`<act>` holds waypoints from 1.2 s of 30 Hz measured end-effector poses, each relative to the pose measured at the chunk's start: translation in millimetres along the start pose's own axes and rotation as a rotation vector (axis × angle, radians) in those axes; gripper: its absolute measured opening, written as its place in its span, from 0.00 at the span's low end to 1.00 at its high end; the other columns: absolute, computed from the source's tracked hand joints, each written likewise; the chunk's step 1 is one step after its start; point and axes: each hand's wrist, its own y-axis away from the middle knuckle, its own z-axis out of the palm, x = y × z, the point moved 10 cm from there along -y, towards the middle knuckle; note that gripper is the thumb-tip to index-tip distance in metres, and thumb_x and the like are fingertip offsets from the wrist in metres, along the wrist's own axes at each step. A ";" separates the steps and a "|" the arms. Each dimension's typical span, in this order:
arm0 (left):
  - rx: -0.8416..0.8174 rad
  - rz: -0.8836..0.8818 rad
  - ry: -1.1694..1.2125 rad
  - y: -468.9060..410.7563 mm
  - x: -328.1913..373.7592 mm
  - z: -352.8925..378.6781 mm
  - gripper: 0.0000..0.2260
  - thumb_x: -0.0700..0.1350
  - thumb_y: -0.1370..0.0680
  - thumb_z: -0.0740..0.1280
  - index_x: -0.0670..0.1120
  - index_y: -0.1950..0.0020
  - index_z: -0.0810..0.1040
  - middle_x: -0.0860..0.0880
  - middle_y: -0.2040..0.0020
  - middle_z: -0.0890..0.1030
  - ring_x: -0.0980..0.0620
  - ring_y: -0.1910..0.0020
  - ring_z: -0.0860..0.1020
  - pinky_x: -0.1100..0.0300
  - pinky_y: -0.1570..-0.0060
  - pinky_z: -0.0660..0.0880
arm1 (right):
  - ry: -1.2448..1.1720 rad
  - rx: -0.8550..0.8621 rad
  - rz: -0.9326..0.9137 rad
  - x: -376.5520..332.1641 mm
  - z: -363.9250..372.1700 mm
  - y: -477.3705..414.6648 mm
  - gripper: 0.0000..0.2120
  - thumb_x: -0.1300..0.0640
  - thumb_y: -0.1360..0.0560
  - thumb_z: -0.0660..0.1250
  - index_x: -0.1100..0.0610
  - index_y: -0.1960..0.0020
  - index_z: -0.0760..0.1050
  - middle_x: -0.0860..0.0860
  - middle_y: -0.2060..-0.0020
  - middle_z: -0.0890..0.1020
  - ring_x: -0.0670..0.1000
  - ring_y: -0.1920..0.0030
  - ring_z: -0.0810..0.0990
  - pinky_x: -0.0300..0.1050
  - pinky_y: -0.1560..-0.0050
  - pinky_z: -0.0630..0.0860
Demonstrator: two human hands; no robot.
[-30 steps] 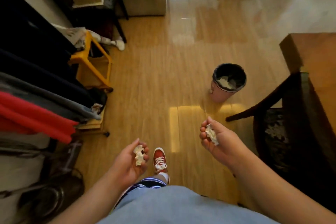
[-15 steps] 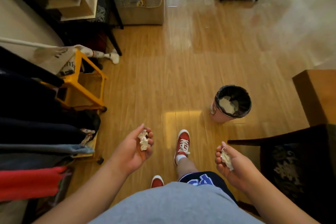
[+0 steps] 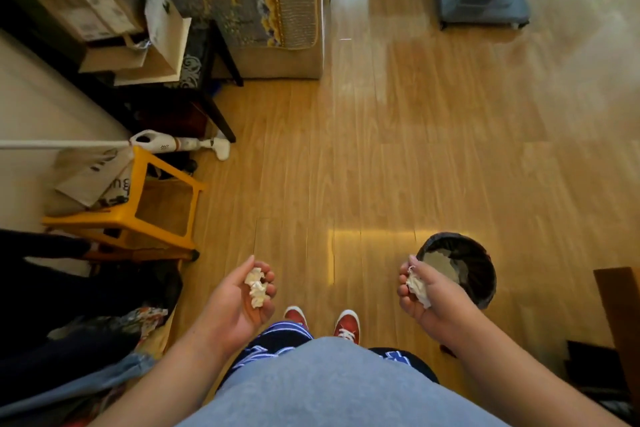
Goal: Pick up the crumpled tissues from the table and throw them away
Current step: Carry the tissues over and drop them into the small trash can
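My left hand (image 3: 239,302) is cupped palm-up around a crumpled white tissue (image 3: 256,287). A second crumpled tissue (image 3: 418,288) is gripped in my right hand (image 3: 427,298), which hovers at the left rim of a round waste bin (image 3: 474,270) with a black liner. The bin stands on the wooden floor at the lower right and holds crumpled paper inside. My right hand covers part of the bin's near-left rim.
A yellow plastic stool (image 3: 138,218) stands at the left, a white handheld vacuum (image 3: 180,144) behind it. Stacked cardboard boxes (image 3: 104,10) and a patterned sofa end (image 3: 277,10) are at the back. A wooden table corner (image 3: 620,305) shows at the right. Hanging clothes (image 3: 52,305) fill the lower left.
I have stepped closer to the bin, which now lies right beside my right hand. Both hands still hold their tissues, and both feet are side by side.
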 end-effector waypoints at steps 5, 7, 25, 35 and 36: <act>0.057 0.007 0.030 -42.2 48.7 20.5 0.14 0.52 0.22 0.63 0.45 0.63 0.79 0.48 0.68 0.77 0.54 0.74 0.76 0.65 0.79 0.72 | 0.010 -0.098 -0.016 -83.0 63.0 -50.4 0.12 0.51 0.20 0.61 0.58 0.57 0.74 0.51 0.69 0.74 0.47 0.70 0.72 0.36 0.74 0.72; 0.058 0.004 0.021 -66.5 72.3 34.9 0.15 0.52 0.22 0.63 0.45 0.63 0.79 0.48 0.68 0.77 0.54 0.74 0.76 0.65 0.79 0.72 | 0.004 -0.119 -0.032 -114.4 84.8 -72.4 0.12 0.51 0.20 0.61 0.57 0.58 0.73 0.50 0.69 0.73 0.46 0.71 0.71 0.36 0.74 0.70; -0.256 -0.294 -0.522 -259.2 164.5 390.4 0.09 0.49 0.28 0.65 0.45 0.63 0.78 0.47 0.67 0.79 0.51 0.71 0.79 0.61 0.76 0.76 | -0.692 0.203 -0.053 -260.8 -25.5 -144.4 0.11 0.52 0.24 0.65 0.60 0.60 0.75 0.52 0.71 0.76 0.47 0.76 0.76 0.37 0.80 0.73; -0.378 -0.401 -0.733 -328.0 88.3 598.4 0.09 0.49 0.27 0.64 0.45 0.62 0.78 0.47 0.65 0.79 0.50 0.68 0.79 0.60 0.72 0.78 | -0.967 0.297 -0.073 -340.7 -137.8 -166.5 0.13 0.53 0.23 0.63 0.60 0.61 0.76 0.53 0.72 0.77 0.49 0.77 0.77 0.39 0.81 0.75; -0.376 -0.394 -0.740 -334.1 86.1 612.7 0.09 0.49 0.27 0.64 0.45 0.62 0.79 0.47 0.64 0.79 0.50 0.68 0.79 0.60 0.71 0.78 | -0.968 0.296 -0.085 -357.3 -146.2 -169.4 0.13 0.53 0.22 0.63 0.60 0.61 0.76 0.53 0.72 0.78 0.49 0.77 0.78 0.39 0.82 0.75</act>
